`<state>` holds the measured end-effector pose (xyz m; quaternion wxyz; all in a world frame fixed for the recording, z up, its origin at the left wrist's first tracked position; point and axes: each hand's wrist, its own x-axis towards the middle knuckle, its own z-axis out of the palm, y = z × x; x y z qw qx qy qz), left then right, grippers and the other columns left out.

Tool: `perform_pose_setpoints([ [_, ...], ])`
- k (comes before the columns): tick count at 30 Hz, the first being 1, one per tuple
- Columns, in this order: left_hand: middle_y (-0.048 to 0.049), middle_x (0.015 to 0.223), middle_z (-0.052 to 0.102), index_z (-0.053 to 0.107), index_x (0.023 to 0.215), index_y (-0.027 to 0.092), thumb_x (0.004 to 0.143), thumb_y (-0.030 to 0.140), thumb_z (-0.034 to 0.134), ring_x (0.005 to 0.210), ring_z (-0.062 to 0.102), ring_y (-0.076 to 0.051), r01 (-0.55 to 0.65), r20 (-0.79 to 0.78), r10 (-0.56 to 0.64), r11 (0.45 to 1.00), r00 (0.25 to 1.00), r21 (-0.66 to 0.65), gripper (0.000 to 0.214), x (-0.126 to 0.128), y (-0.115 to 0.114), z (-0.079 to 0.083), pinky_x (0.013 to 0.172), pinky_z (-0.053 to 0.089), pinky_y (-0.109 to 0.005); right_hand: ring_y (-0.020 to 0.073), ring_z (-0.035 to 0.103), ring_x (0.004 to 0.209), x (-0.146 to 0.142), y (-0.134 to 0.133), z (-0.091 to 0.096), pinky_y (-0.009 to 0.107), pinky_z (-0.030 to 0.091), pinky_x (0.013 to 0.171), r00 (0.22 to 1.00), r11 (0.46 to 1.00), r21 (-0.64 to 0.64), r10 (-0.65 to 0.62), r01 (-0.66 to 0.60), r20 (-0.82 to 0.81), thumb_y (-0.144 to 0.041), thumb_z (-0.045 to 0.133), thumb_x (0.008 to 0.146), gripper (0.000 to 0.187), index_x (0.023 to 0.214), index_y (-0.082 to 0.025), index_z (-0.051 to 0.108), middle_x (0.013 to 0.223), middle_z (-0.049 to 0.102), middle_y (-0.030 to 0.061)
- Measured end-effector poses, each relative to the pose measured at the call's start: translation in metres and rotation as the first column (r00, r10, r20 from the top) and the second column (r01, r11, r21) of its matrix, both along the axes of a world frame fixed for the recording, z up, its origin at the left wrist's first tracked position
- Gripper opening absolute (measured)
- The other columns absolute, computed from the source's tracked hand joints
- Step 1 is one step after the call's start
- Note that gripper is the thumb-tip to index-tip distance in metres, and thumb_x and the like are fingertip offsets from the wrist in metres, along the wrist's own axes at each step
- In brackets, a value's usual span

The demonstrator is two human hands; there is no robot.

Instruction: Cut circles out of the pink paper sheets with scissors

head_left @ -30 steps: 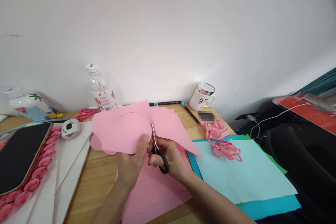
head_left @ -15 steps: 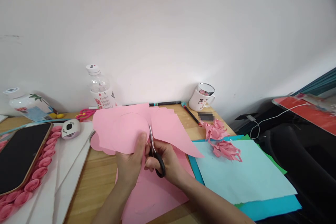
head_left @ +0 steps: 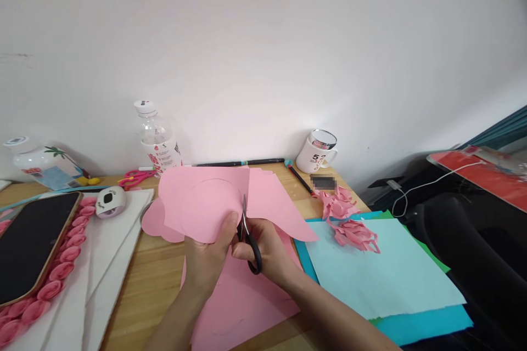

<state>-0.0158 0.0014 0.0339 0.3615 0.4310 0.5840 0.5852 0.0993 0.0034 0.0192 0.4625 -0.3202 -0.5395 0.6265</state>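
My left hand pinches the lower edge of a pink sheet of paper, thumb on top. A round outline is drawn on that sheet. Black-handled scissors are in my right hand, fingers through the loops, the blades pointing up against the sheet's right part beside the outline. Under both hands lies more pink paper on the wooden table. Cut pink rounded pieces rest just left of the held sheet.
Left: a phone, pink paper rosettes and a small white device. Along the wall stand a clear bottle and a white mug; pink scissors lie there too. Crumpled pink scraps sit on light blue paper at right.
The held pink sheet has shifted right and turned slightly, showing more of the drawn outline. Both hands and the scissors have moved a little to the right.
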Motion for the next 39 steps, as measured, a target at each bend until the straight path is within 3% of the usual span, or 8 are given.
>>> perform_pose_setpoints([
  [9, 0.0002, 0.047, 0.062, 0.061, 0.053, 0.018, 0.063, 0.042, 0.071, 0.045, 0.059, -0.015, 0.041, -0.009, -0.04, 0.999, 0.999, 0.025, 0.028, 0.0002, 0.0002, 0.0025, 0.044, 0.051, -0.025, 0.0095, 0.031, 0.057, -0.0009, 0.0, -0.0022, 0.023, 0.025, 0.051, 1.0, 1.0, -0.009, -0.004, 0.004, 0.002, -0.056, 0.077, 0.06, 0.049, 0.061, -0.018, 0.046, 0.061, 0.039, -0.0037],
  [20, -0.0028, 0.054, 0.067, 0.066, 0.059, 0.016, 0.062, 0.041, 0.071, 0.049, 0.064, -0.018, 0.02, 0.003, -0.02, 0.999, 1.0, 0.04, 0.026, -0.0004, 0.0017, 0.0017, 0.043, 0.053, -0.025, 0.0101, 0.037, 0.057, -0.0008, -0.0004, -0.0019, 0.023, 0.031, 0.052, 1.0, 0.996, -0.083, -0.013, 0.011, -0.021, -0.051, 0.08, 0.056, 0.045, 0.066, -0.017, 0.052, 0.061, 0.045, -0.0028],
  [27, -0.001, 0.054, 0.067, 0.065, 0.06, 0.016, 0.066, 0.037, 0.071, 0.05, 0.063, -0.015, 0.021, -0.034, -0.019, 0.999, 0.999, 0.046, 0.022, -0.0037, 0.0022, -0.0029, 0.045, 0.051, -0.021, 0.009, 0.038, 0.051, -0.0007, -0.0002, 0.0009, 0.022, 0.031, 0.047, 0.999, 0.995, -0.089, -0.036, 0.038, 0.031, -0.042, 0.077, 0.061, 0.035, 0.065, -0.017, 0.054, 0.055, 0.047, -0.0037],
  [39, 0.0017, 0.041, 0.055, 0.054, 0.047, 0.017, 0.065, 0.038, 0.068, 0.039, 0.053, -0.012, -0.022, -0.079, 0.028, 0.997, 0.997, 0.069, 0.031, -0.0032, 0.0015, 0.0015, 0.035, 0.043, -0.02, 0.0075, 0.041, 0.043, -0.0008, -0.0014, 0.002, 0.019, 0.032, 0.041, 0.999, 0.986, -0.16, -0.038, 0.04, 0.019, -0.023, 0.068, 0.061, 0.017, 0.063, -0.017, 0.052, 0.048, 0.05, -0.0051],
])
